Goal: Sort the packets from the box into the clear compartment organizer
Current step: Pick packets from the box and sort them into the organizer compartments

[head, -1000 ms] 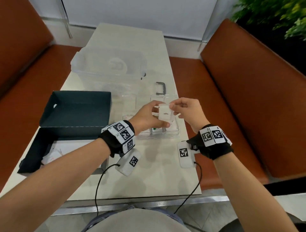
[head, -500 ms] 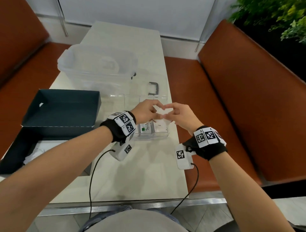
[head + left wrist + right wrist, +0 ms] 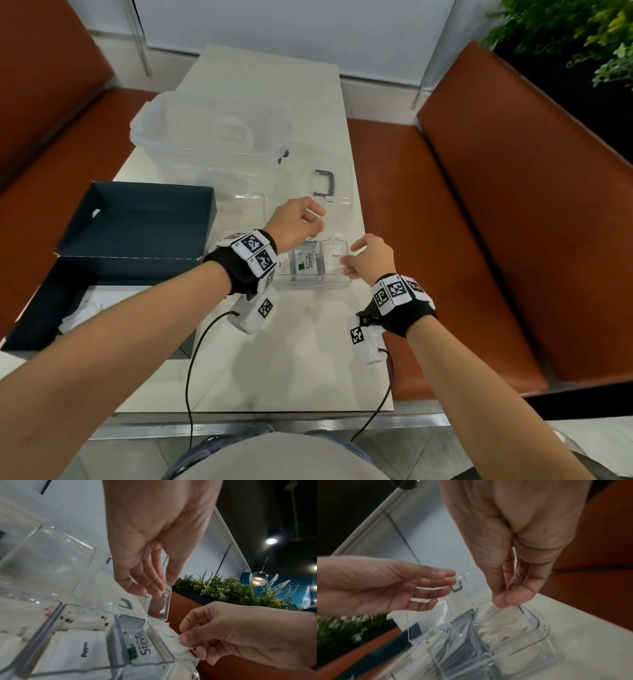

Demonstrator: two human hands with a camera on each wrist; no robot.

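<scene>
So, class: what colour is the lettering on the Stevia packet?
Black lettering on the white Stevia packet, beside a green mark; clearest in the left wrist view.

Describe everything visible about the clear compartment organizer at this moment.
The clear compartment organizer is a transparent plastic tray on the pale table, split by thin walls into small cells with hinged clear lids. One near cell holds a Stevia packet, the rightmost a white Sugar packet. The left hand holds one small lid raised upright; the right hand pinches the white packet in the right cell.
</scene>
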